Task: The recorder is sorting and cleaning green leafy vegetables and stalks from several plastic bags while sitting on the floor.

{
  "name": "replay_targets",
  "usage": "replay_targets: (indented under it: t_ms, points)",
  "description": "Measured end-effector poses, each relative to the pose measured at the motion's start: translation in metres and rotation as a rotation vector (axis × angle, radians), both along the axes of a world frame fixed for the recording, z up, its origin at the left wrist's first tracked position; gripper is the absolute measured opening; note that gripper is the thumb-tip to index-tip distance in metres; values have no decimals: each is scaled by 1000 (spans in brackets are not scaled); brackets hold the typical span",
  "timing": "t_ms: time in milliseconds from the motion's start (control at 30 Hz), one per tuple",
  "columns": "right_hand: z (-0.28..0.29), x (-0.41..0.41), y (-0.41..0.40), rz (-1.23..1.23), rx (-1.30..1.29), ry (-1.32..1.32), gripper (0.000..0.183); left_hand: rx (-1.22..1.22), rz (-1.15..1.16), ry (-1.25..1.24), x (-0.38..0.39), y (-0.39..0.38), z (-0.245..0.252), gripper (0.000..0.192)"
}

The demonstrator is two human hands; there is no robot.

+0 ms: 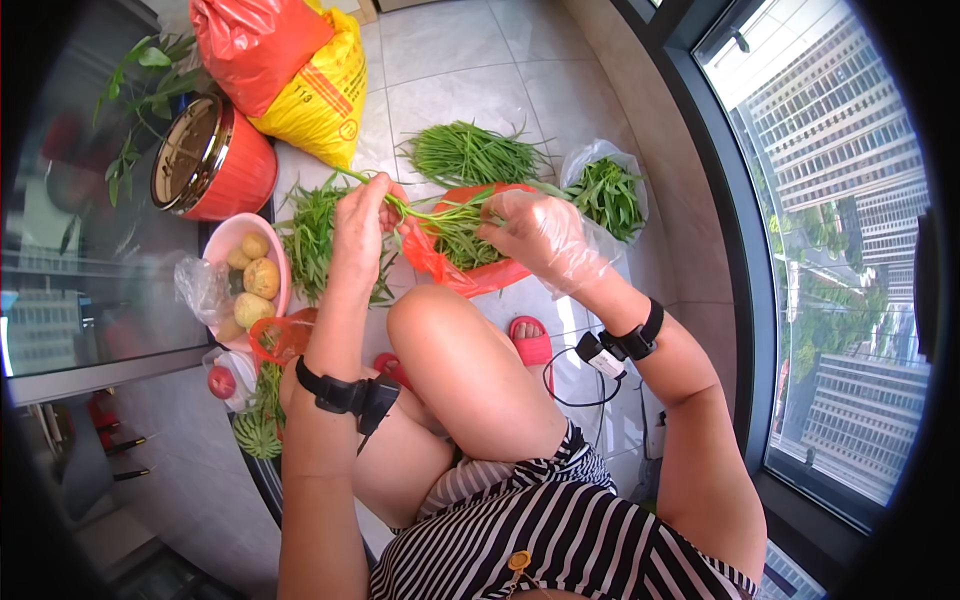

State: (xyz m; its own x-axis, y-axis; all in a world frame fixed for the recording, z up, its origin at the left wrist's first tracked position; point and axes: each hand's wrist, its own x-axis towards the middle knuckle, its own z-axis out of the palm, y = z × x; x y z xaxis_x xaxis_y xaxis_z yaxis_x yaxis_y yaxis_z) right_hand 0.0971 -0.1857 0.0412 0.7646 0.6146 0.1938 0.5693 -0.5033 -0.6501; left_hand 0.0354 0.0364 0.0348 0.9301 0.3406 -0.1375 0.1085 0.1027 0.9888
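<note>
My left hand (369, 214) is closed on the stems of a bunch of leafy green vegetable (442, 217). On the bunch's right side is my right hand (532, 229), in a clear plastic glove, with its fingers bent at the leaves; whether they grip is hard to tell. Beneath the bunch an open red plastic bag (487, 283) holds more greens. A pile of long-leaved greens (311, 232) lies on the floor to the left, a heap of thin green stalks (476, 154) beyond the red bag, and a clear plastic bag of leaves (609, 196) to the right.
At the left stand a red plant pot (244, 161) and a pink basin (281, 259) of round yellowish produce. A yellow bag (319, 97) and a red bag (259, 49) stand behind. Near my left forearm lies a small watermelon (257, 435). A cable (581, 405) hangs by my right knee; windows line the right.
</note>
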Motion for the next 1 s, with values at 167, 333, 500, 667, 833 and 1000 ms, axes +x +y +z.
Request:
replay_targets:
  t_ms: [167, 333, 500, 667, 833, 1000]
  points:
    - [-20, 1, 15, -10, -82, -123, 14, 3, -2, 22, -1, 0, -1, 39]
    - [-29, 11, 13, -68, 412, 567, 4, 2, 30, 38, -1, 0, -7, 36]
    - [-1, 2, 17, -412, 755, 1015, 7, -256, 67, 141, -2, -9, -16, 32]
    - [-10, 2, 25, -465, 987, 1040, 10, -426, 115, 65, 1, -20, -18, 31]
    - [-26, 15, 13, -383, 1172, 1227, 4, -421, 190, -22, 3, -27, -20, 32]
    - [-10, 6, 3, -328, 1017, 1161, 15, -415, 209, -17, 0, -10, -14, 33]
